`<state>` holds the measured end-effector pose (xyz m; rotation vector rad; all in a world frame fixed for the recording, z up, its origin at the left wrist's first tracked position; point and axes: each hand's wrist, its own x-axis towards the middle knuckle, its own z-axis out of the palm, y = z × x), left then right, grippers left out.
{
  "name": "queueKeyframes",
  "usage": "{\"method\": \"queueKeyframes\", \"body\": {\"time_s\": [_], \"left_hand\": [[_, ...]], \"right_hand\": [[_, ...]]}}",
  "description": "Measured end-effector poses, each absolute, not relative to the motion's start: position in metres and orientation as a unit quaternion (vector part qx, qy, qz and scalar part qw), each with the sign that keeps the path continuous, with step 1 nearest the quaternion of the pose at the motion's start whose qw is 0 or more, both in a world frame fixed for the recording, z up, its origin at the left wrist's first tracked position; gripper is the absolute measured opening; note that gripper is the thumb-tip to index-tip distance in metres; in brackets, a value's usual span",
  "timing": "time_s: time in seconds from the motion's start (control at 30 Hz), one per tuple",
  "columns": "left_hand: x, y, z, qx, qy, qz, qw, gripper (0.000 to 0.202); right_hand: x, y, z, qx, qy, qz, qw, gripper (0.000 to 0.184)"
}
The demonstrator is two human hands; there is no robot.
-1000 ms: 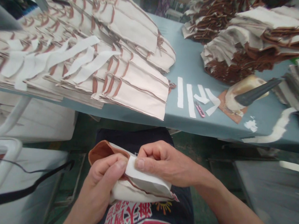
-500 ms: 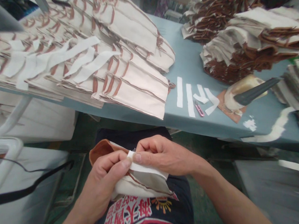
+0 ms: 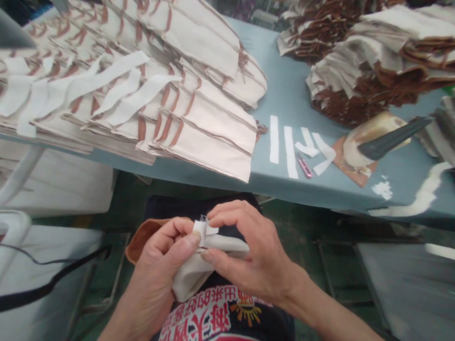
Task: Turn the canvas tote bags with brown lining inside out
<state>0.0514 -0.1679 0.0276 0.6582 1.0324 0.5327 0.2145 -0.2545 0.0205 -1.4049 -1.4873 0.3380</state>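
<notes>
Over my lap is a cream fabric piece (image 3: pixel 191 276) with a brown flap (image 3: pixel 139 241) at its left end. My left hand (image 3: pixel 161 260) is closed on it, thumb and fingers pinching its upper edge together with a short white strip (image 3: pixel 201 233). Loose threads stick up at the top of that strip. My right hand (image 3: pixel 250 250) curls around the right side of the same piece. Its thumb presses the near face while the forefinger touches the strip's far end. The lower fingers of both hands are partly hidden.
On the blue-topped table (image 3: pixel 212 174) lie stacked cream pieces (image 3: pixel 218 145) with brown trim, several white strips (image 3: pixel 273 140) and pink thread snips (image 3: pixel 304 165). A crusted pot (image 3: pixel 350 151) with a dark handle stands to their right. Brown-and-cream bundles (image 3: pixel 363 82) rise behind.
My right hand has opened from a tight pinch into a wider grip around the piece. The white strip, earlier stretched to the right, now shows as a short folded end.
</notes>
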Motion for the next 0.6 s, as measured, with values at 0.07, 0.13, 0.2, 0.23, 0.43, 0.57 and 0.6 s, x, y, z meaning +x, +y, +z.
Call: {"method": "queueKeyframes", "body": {"time_s": [0.07,0.13,0.2,0.23,0.43,0.57,0.6], "left_hand": [[0.054,-0.17,0.027,0.292,0.48,0.25,0.789,0.06],[0.055,-0.172,0.024,0.302,0.477,0.257,0.784,0.061],[0.053,-0.173,0.02,0.323,0.473,0.266,0.775,0.06],[0.052,-0.174,0.018,0.334,0.472,0.271,0.769,0.059],[0.04,-0.174,0.004,0.389,0.428,0.269,0.77,0.046],[0.035,-0.171,0.003,0.417,0.419,0.265,0.762,0.041],[0.034,-0.17,0.004,0.423,0.419,0.265,0.758,0.041]], "right_hand": [[0.209,-0.253,0.013,-0.584,-0.613,0.103,0.523,0.017],[0.205,-0.25,0.01,-0.586,-0.605,0.085,0.532,0.016],[0.203,-0.248,0.01,-0.582,-0.61,0.076,0.533,0.015],[0.203,-0.247,0.011,-0.576,-0.618,0.073,0.53,0.015],[0.204,-0.244,0.013,-0.559,-0.64,0.095,0.518,0.015],[0.207,-0.243,0.01,-0.545,-0.638,0.12,0.531,0.018],[0.208,-0.243,0.009,-0.541,-0.635,0.129,0.536,0.019]]}}
